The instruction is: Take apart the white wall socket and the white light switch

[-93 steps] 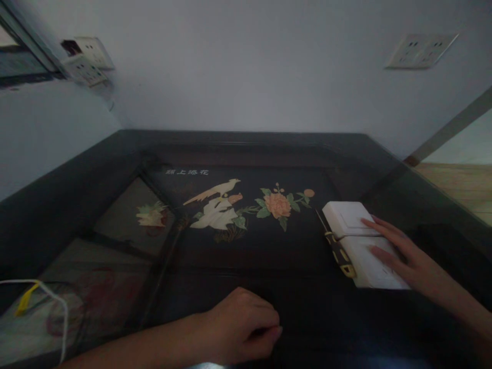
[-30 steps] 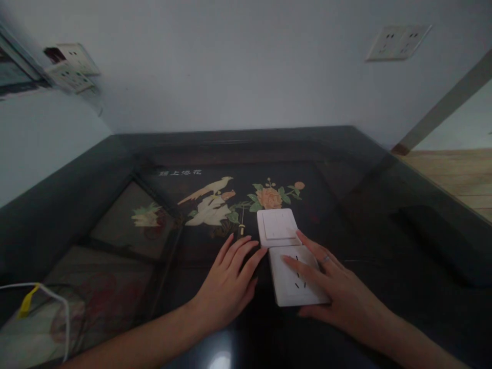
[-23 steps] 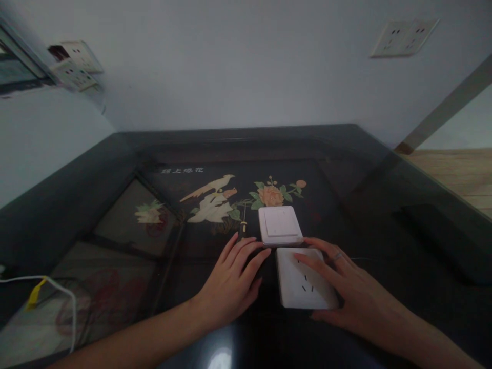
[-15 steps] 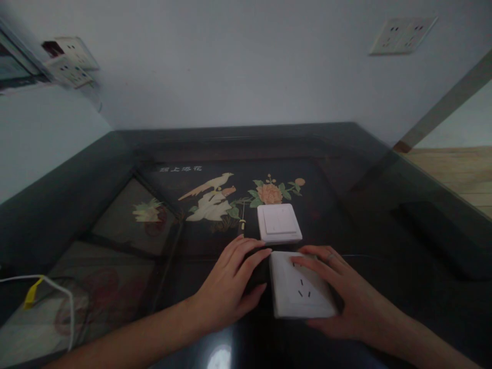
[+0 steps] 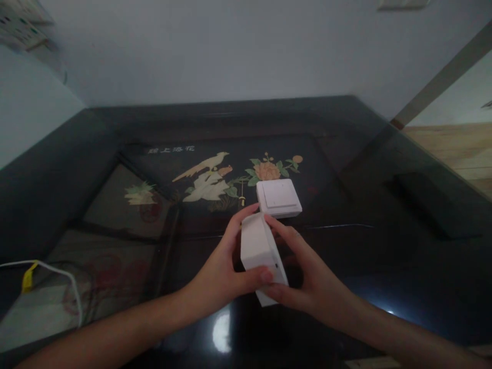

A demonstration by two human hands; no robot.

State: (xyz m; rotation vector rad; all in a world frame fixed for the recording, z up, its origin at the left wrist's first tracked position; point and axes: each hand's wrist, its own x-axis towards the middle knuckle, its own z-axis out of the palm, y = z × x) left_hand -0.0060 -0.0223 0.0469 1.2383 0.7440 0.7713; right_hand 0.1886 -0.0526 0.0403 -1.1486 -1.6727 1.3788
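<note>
A white wall socket (image 5: 258,246) is tipped up on its side between my two hands, and its slotted front no longer faces me. My left hand (image 5: 230,266) grips it from the left, thumb across the lower end and fingers at the far end. On the other side, my right hand (image 5: 307,277) closes on it with thumb at the near end and index finger at the far end. Just beyond the socket, a white wall switch (image 5: 280,196) lies face up on the dark table.
The glossy dark table (image 5: 326,318) bears an inlaid bird (image 5: 205,165) and flower (image 5: 268,171). A white cable (image 5: 73,282) with a yellow tag (image 5: 28,278) lies at left. A dark flat object (image 5: 426,205) rests at right. Wall outlets (image 5: 21,28) show at upper left.
The socket, lying face up under my right hand before, is now turned on its side. My left hand has moved onto it and both hands hold it. The view has tilted downward.
</note>
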